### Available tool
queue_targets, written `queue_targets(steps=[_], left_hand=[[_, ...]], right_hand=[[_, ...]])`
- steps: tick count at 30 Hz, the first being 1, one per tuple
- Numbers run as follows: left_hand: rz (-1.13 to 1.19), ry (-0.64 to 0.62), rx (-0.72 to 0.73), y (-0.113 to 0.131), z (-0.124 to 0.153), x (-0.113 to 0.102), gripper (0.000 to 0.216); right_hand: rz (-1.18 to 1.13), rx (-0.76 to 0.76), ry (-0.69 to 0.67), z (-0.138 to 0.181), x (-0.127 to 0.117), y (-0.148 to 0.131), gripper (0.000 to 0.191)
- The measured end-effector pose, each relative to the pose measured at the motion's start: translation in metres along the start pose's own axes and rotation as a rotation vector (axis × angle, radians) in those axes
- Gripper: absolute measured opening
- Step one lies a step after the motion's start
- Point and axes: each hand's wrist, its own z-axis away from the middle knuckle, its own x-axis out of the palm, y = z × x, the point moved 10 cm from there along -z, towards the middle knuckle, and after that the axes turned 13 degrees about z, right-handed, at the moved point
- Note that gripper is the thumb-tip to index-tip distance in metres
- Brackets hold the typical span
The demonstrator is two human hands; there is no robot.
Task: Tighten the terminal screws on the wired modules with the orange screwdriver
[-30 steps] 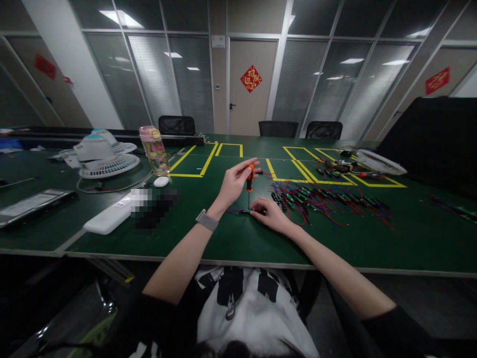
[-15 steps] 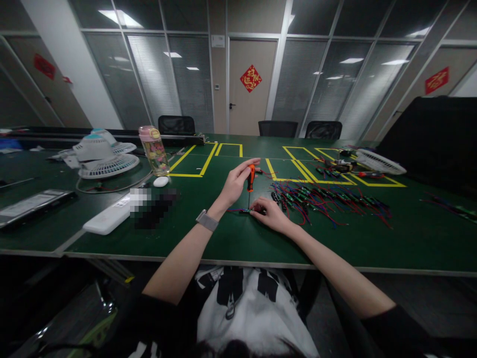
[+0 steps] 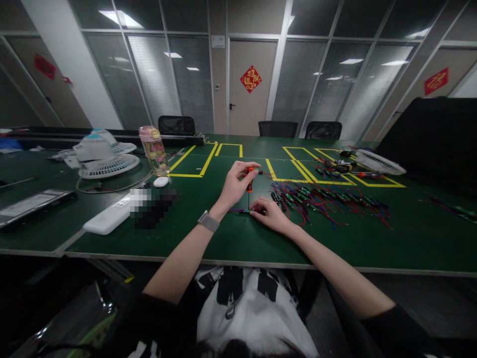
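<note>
My left hand (image 3: 234, 185) is closed round the orange and black handle of a small screwdriver (image 3: 249, 185), held upright. Its thin shaft points down onto a small green circuit board (image 3: 245, 211) with red and blue wires on the green table (image 3: 231, 238). My right hand (image 3: 269, 213) rests on the table just right of that board, its fingers pinched on the board's right end. A watch sits on my left wrist.
A spread of several wired green boards (image 3: 328, 199) lies right of my hands. A pink-capped bottle (image 3: 154, 150), a white fan (image 3: 104, 156) and a white flat device (image 3: 108, 218) stand to the left. Another fan grille (image 3: 380, 162) is at the far right. Yellow tape boxes mark the table.
My left fingers have turned round the screwdriver handle, covering more of it. The right hand and the board stay where they were.
</note>
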Motion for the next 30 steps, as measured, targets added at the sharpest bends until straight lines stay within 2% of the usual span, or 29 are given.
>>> queue_targets(steps=[2, 6, 10, 18, 23, 25, 30], left_hand=[[0.027, -0.042, -0.03, -0.002, 0.0, 0.004, 0.025], [0.255, -0.131, -0.133, -0.011, 0.001, 0.016, 0.032], [0.345, -0.095, -0.17, -0.012, 0.002, 0.015, 0.032], [0.061, 0.045, -0.041, -0.002, 0.0, -0.003, 0.018], [-0.074, 0.031, 0.043, 0.006, 0.001, -0.002, 0.024], [-0.024, 0.008, 0.017, 0.003, 0.001, 0.001, 0.027], [0.287, -0.029, -0.121, -0.01, 0.001, 0.009, 0.029]], right_hand=[[-0.001, -0.003, 0.0, 0.0, 0.0, 0.0, 0.005], [0.005, -0.006, -0.004, 0.0, 0.0, 0.0, 0.004], [0.01, -0.003, -0.006, 0.001, -0.001, 0.0, 0.004], [0.006, -0.007, -0.005, 0.0, -0.001, -0.002, 0.004], [0.011, -0.004, -0.01, 0.0, -0.001, -0.002, 0.004], [0.012, -0.001, -0.014, 0.0, 0.0, -0.001, 0.005], [0.011, -0.001, -0.017, 0.0, 0.002, 0.001, 0.005]])
